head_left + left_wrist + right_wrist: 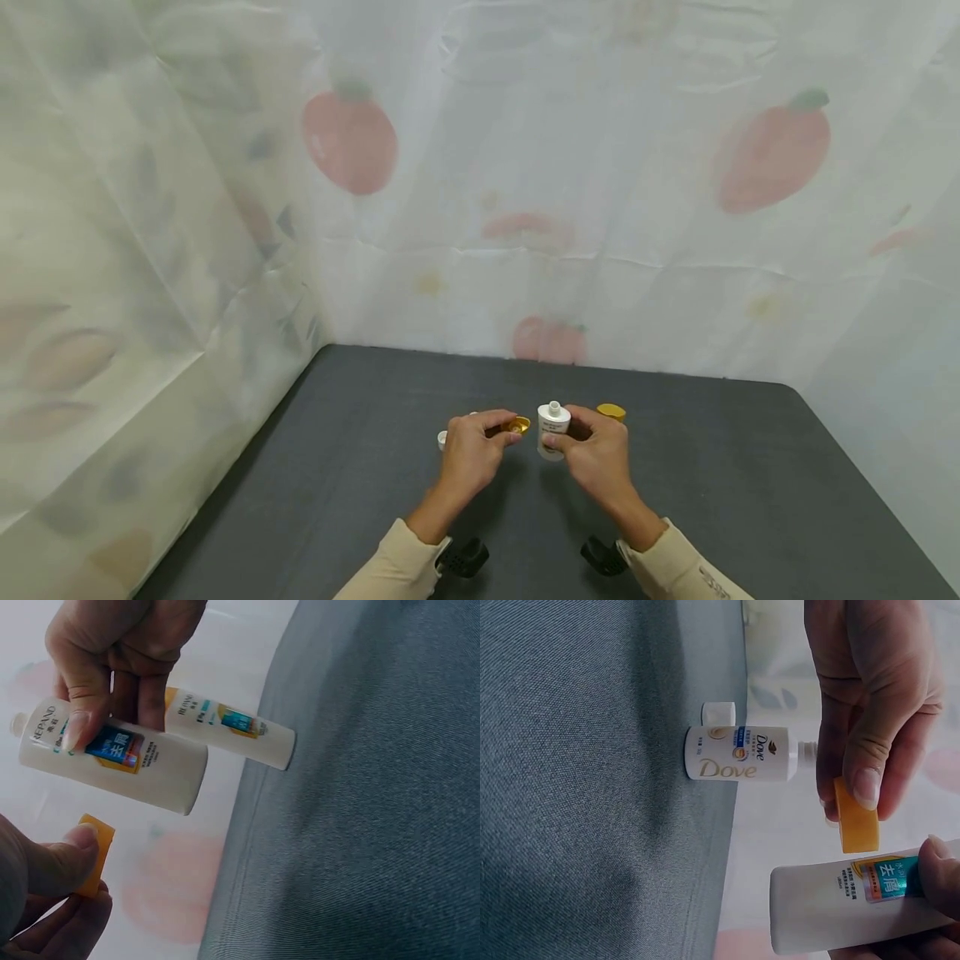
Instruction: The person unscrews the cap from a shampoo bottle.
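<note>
My left hand [471, 450] pinches a yellow cap [857, 817] between thumb and fingers, its hollow side showing in the head view. Just to the right, my right hand [602, 458] grips a white shampoo-type bottle [169, 772] above the table; its narrow neck is bare. Cap and bottle are apart. Behind the right hand, a similar REPAND bottle [262, 746] stands on the table with a yellow cap [611, 412] on. Past the left hand stands a white Dove bottle [769, 761] with a bare threaded neck. Beside it lies a small white cap [718, 714].
The dark grey table [720, 483] has its far edge against a pale curtain [600, 167] printed with fruit. Another patterned curtain [112, 250] hangs along the left side. Black wrist devices [465, 558] sit under both cuffs, close above the table.
</note>
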A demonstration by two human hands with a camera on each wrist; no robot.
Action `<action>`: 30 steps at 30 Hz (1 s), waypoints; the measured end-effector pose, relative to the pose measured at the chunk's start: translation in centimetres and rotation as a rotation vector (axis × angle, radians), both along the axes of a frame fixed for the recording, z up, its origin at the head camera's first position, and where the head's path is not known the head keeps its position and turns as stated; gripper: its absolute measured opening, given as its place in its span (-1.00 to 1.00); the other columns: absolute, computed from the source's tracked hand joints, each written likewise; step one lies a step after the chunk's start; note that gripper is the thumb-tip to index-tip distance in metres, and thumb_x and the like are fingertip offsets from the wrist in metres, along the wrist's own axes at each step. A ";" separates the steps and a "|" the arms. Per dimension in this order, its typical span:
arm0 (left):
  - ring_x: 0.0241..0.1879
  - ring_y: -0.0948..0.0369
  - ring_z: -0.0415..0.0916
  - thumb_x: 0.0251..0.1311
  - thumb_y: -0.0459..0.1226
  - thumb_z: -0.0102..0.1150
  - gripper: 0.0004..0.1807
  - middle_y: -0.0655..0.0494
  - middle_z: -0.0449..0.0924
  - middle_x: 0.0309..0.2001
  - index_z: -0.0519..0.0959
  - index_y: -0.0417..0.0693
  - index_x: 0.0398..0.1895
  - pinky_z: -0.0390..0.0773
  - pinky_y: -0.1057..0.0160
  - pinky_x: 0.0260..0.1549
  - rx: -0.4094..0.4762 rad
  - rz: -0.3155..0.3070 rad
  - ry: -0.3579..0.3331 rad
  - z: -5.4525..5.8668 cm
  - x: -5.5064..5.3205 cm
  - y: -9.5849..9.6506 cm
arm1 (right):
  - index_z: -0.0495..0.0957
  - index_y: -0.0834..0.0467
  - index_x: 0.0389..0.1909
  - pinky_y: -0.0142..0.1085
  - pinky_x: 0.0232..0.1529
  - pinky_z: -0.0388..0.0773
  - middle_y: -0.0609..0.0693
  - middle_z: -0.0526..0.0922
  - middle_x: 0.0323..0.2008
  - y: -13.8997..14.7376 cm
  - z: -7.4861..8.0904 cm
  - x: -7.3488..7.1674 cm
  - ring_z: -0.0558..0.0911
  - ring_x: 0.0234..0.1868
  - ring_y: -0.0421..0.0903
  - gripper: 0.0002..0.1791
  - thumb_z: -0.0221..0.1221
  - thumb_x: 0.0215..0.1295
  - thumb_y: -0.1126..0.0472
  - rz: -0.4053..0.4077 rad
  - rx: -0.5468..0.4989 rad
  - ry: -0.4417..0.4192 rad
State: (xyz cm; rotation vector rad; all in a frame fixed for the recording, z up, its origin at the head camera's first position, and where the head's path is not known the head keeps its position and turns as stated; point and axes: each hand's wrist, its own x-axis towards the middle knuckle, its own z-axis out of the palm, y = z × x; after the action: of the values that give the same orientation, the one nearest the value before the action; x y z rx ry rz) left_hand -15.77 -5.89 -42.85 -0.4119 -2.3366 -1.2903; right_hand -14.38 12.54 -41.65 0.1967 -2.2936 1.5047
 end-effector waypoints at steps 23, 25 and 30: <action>-0.25 0.12 0.82 0.03 -0.39 0.57 -0.74 -0.07 0.85 -0.22 0.82 -0.19 -0.15 0.79 0.22 -0.28 -0.073 0.069 -0.038 -1.5 -0.4 1.1 | 0.78 0.20 -0.07 -0.08 -0.15 0.80 0.17 0.83 -0.17 -0.4 -1.2 -1.3 0.82 -0.16 0.07 -0.66 0.51 0.09 0.41 -0.014 0.003 -0.067; -0.27 0.12 0.82 0.02 -0.40 0.58 -0.74 -0.07 0.85 -0.23 0.82 -0.20 -0.17 0.79 0.22 -0.30 -0.078 0.076 -0.028 -1.7 -0.5 1.3 | 0.78 0.21 -0.06 -0.06 -0.14 0.80 0.19 0.82 -0.17 -0.3 -1.4 -1.4 0.82 -0.15 0.09 -0.66 0.50 0.10 0.41 -0.016 0.003 -0.068; -0.30 0.15 0.81 0.00 -0.42 0.59 -0.75 -0.06 0.85 -0.26 0.82 -0.21 -0.19 0.77 0.22 -0.31 -0.081 0.097 -0.017 -1.9 -0.8 1.6 | 0.78 0.22 -0.06 -0.06 -0.13 0.80 0.20 0.82 -0.16 -0.4 -1.6 -1.5 0.82 -0.14 0.10 -0.67 0.50 0.11 0.40 -0.017 0.006 -0.064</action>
State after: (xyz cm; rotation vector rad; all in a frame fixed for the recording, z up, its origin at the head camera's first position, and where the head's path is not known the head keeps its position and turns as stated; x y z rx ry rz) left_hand -16.57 -4.27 -44.75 -0.3093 -2.3972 -1.1619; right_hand -15.92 12.17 -43.21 0.1326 -2.3436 1.5166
